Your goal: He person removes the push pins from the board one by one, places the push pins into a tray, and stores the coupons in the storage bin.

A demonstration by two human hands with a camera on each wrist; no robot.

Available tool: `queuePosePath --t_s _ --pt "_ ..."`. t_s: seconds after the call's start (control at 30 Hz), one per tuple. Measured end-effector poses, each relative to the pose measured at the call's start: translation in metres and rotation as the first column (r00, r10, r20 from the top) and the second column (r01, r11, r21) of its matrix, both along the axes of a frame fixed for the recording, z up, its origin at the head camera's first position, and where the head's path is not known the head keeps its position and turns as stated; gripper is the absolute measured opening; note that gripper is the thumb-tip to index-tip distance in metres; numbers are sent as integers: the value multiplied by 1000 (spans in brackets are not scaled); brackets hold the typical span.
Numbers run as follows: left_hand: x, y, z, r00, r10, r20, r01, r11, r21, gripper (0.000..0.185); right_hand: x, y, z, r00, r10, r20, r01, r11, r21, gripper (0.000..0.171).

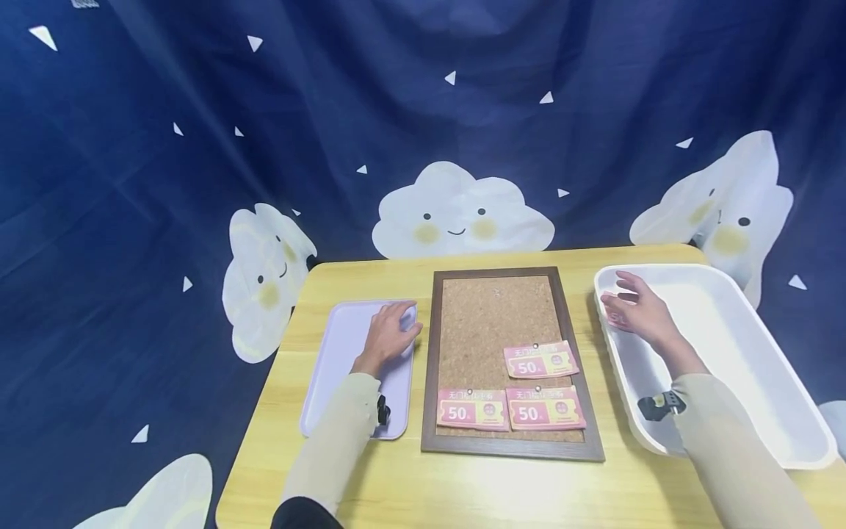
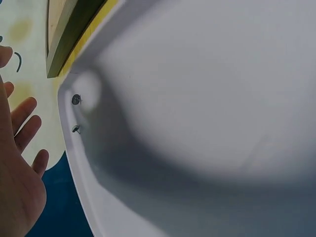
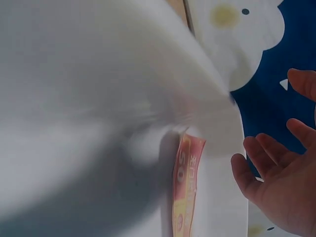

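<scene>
My left hand (image 1: 388, 334) is over the far right part of a lilac tray (image 1: 340, 353), its fingers loosely bent and holding nothing. Two metal pushpins (image 2: 76, 99) lie by the tray's edge in the left wrist view, close to the fingers. Over the left side of a white basin (image 1: 720, 316) hovers my right hand (image 1: 641, 312), fingers spread and relaxed. Beneath it, a pink coupon (image 3: 186, 185) marked 50 leans along the basin's wall; in the head view the hand partly covers it.
Between the tray and basin lies a dark-framed corkboard (image 1: 489, 316). Three pink coupons are pinned on it: one at lower left (image 1: 472, 410), another at lower right (image 1: 545, 408) and a third above that (image 1: 540, 360). A blue cloud-printed curtain (image 1: 396, 95) hangs behind the wooden table (image 1: 463, 492).
</scene>
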State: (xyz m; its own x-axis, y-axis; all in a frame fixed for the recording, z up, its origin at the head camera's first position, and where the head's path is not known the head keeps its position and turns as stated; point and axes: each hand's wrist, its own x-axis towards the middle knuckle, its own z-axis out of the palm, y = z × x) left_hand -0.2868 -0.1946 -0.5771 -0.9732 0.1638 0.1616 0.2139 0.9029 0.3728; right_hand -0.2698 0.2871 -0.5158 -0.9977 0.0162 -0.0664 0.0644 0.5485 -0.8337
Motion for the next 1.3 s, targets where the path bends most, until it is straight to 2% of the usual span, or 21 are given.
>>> queuePosePath --t_s 0.2,0.3,0.4,0.53,0.7,0.83,0.9,1.1,1.3 --pt "6 2 1 1000 2 0 -2 1000 12 57 -4 -5 -4 999 19 29 -17 996 -83 74" --pt "9 -1 0 1000 11 -7 -10 1000 6 56 -14 -1 -19 999 30 36 -26 993 -116 76" --pt "12 -2 1 1000 24 -5 -24 1000 8 56 -27 8 -41 999 42 26 -38 991 -129 81" --pt "16 -4 2 999 46 7 -46 999 9 55 -33 10 -49 997 69 21 -66 990 -121 77" --pt "18 -5 2 999 49 8 -49 999 7 55 -22 2 -31 995 87 49 -81 990 -111 73" --pt "19 -5 -1 999 46 2 -46 999 9 55 -9 -9 -9 991 110 80 -102 991 -88 72" --pt "18 -3 -3 999 36 -3 -36 999 13 55 -5 -14 -3 990 124 65 -121 991 -54 70" --pt "16 5 -7 1000 -2 -3 2 1000 10 55 -3 -22 -1 988 156 -5 -155 987 39 68" --pt "12 14 -5 1000 -17 4 17 1000 15 55 -1 -31 -3 983 184 -26 -182 981 72 71"
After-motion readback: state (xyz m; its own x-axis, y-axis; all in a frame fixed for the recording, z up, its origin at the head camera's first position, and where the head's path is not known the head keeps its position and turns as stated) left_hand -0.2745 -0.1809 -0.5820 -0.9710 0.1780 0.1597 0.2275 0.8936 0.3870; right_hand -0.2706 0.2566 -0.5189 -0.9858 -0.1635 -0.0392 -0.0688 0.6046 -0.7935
